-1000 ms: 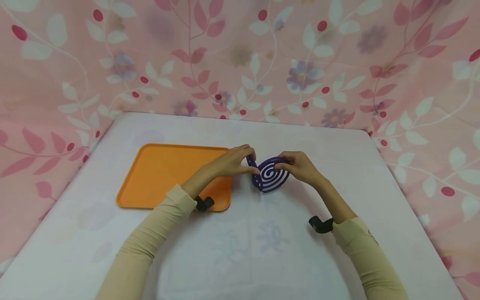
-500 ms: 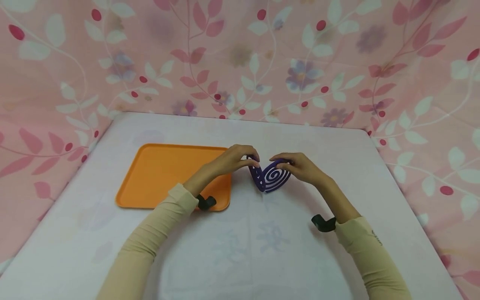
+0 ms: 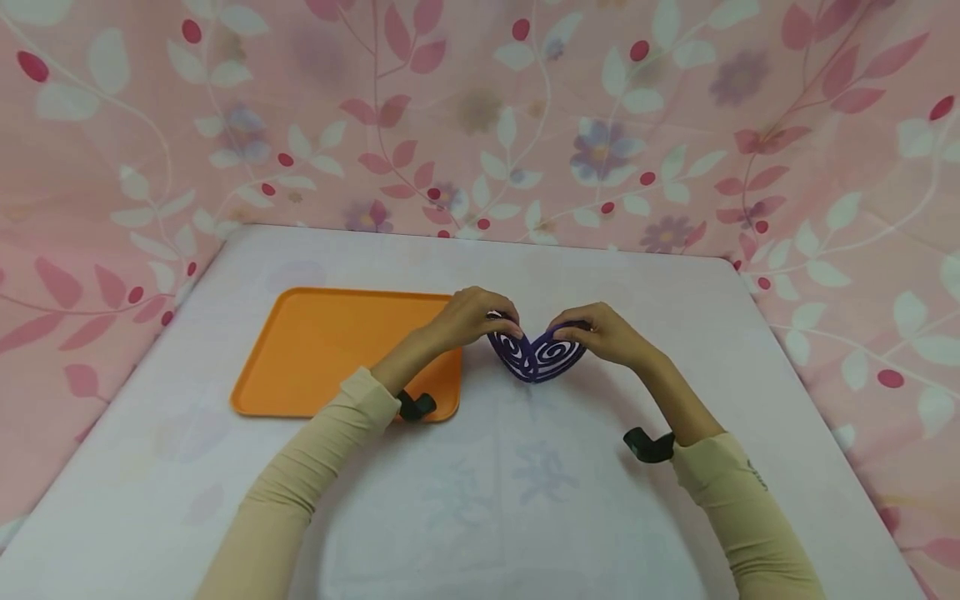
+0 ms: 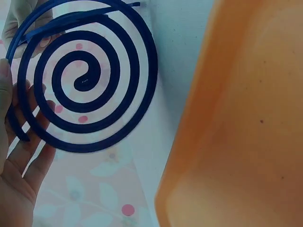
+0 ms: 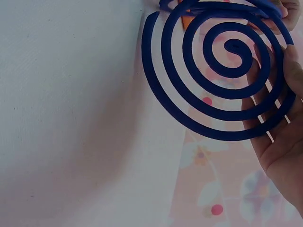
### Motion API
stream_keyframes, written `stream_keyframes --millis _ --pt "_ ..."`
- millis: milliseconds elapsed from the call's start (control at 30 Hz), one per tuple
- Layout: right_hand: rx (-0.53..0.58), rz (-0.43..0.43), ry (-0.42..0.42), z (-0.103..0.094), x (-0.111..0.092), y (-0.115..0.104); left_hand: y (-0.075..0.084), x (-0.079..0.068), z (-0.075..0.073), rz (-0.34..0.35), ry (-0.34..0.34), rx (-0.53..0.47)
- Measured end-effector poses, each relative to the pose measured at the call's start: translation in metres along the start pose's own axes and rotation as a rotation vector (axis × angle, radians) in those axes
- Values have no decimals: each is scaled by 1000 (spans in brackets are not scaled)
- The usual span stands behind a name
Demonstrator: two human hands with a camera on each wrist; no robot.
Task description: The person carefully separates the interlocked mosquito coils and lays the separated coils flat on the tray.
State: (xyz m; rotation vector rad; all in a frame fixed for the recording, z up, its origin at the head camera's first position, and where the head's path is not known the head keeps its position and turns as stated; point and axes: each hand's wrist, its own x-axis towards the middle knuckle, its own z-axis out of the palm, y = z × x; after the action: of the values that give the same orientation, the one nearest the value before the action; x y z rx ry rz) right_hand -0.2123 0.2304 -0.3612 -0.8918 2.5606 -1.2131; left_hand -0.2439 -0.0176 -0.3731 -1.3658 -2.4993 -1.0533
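Observation:
Two dark blue-purple mosquito coils meet at their lower edges in a V shape above the middle of the table. My left hand (image 3: pixel 476 318) pinches the outer edge of the left coil (image 4: pixel 85 147), thumb on one face and fingers spread behind the other. On the other side, my right hand (image 3: pixel 606 335) holds the right coil (image 5: pixel 232 135) the same way. Each wrist view shows the near coil's full spiral, with the second coil almost edge-on behind its top.
An orange tray (image 3: pixel 322 354) lies on the white-covered table (image 3: pixel 480 517) to the left, its right part under my left forearm. Dark wrist mounts (image 3: pixel 648 446) stick out from both sleeves. A pink floral cloth (image 3: pixel 480 117) stands behind the table.
The left coil, nearly edge-on before, has swung so its spiral face shows. The right coil has tilted lower, so the two make a more even V. Both hands have shifted only slightly.

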Motion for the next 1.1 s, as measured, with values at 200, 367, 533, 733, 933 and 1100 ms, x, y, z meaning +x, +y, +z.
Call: stream_keyframes --millis 200,367,533,733,933,1100 --pt "76 24 52 -5 0 -2 -1 3 -3 -22 57 -136" --pt "180 99 62 -10 2 -8 4 6 -11 -170 39 -341" --pt "225 137 57 -14 3 -16 8 9 -19 -286 36 -410" --pt "226 152 69 -17 3 -20 9 9 -23 -300 25 -431" --pt "258 142 76 -18 2 -22 10 8 -26 -300 32 -471" --pt "253 147 89 -19 2 -23 11 7 -27 -307 38 -532"
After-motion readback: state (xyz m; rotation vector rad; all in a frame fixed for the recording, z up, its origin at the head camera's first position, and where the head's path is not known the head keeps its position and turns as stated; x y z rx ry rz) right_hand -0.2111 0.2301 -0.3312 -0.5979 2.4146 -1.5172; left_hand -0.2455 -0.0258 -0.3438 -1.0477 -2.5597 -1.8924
